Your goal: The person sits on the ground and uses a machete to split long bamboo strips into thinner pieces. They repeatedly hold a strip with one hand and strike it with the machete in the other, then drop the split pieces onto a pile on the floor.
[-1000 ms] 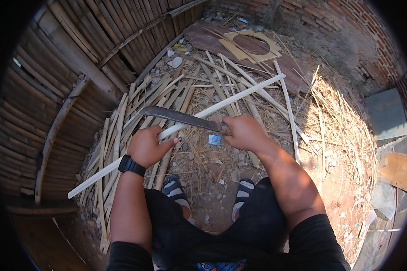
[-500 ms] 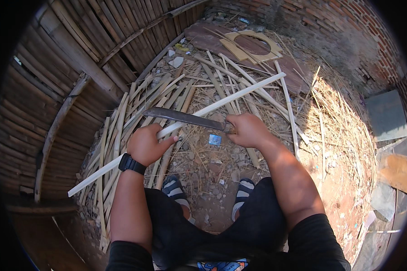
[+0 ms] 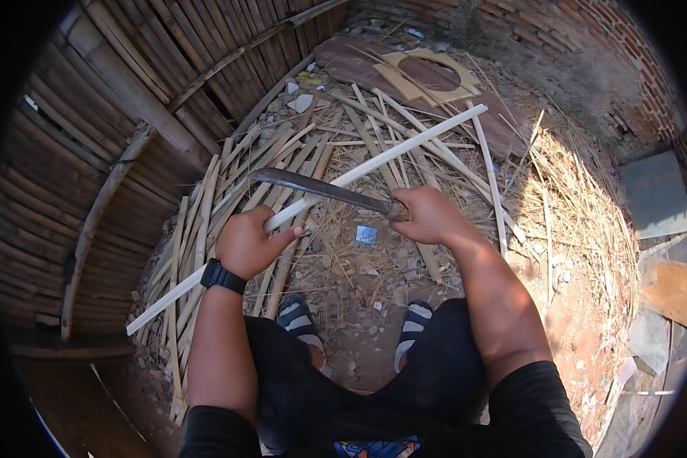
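Note:
A long pale bamboo strip (image 3: 404,146) runs slantwise from lower left to upper right, off the ground. My left hand (image 3: 250,243) is closed around its lower part, thumb stretched along it. My right hand (image 3: 429,217) grips the handle of a machete (image 3: 320,188), most of the handle hidden in the fist. The dark blade points left and crosses the strip just beyond my left hand. Whether its edge bites into the strip or only rests against it, I cannot tell.
Many cut bamboo strips (image 3: 202,210) lie piled on the left. A cardboard sheet with a round hole (image 3: 393,79) rests on a brown board (image 3: 343,61) at the back. A bamboo wall (image 3: 46,183) stands left, a brick wall (image 3: 588,84) back right. My sandaled feet (image 3: 298,317) are below.
The strip has shifted slightly up and to the right. The machete's blade has tilted a little, its handle end now nearer my right thigh than its tip; both hands keep their hold.

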`<state>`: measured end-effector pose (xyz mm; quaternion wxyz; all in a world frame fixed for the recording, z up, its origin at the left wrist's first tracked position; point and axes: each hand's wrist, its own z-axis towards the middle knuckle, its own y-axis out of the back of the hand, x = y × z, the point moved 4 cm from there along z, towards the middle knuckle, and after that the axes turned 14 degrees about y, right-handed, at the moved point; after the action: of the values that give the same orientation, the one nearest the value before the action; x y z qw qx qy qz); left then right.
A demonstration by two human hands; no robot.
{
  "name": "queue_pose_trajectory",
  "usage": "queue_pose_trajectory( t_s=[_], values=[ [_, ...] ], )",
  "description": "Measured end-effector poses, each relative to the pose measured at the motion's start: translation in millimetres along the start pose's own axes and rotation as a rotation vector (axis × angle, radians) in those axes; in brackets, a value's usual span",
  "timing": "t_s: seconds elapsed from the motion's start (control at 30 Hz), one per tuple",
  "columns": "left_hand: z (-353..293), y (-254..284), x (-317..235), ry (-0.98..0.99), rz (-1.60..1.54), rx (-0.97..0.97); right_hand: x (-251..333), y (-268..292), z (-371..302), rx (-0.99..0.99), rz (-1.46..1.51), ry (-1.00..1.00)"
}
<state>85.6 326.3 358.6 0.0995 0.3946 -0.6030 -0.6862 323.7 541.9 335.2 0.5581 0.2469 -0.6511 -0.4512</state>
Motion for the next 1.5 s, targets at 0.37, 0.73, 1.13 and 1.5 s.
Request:
queue_pose_trajectory(
  t_s=[0.37,0.73,1.13,1.5],
  values=[
    [2.8,2.1,1.0,-0.049,-0.023,-0.042,-23.8,2.4,-10.4,-0.134,0.023,-0.083],
    [6.0,11.9,13.8,0.025,-0.080,-0.026,-52.0,-3.4,-6.6,-0.475,0.183,-0.141],
    [4.5,2.3,5.3,0.062,-0.070,0.070,-64.0,-6.3,-3.9,-0.440,0.222,-0.182],
    [2.7,-5.9,-6.2,-0.032,-0.032,-0.022,-57.4,-3.1,-3.3,-0.366,0.228,-0.172]
  ],
)
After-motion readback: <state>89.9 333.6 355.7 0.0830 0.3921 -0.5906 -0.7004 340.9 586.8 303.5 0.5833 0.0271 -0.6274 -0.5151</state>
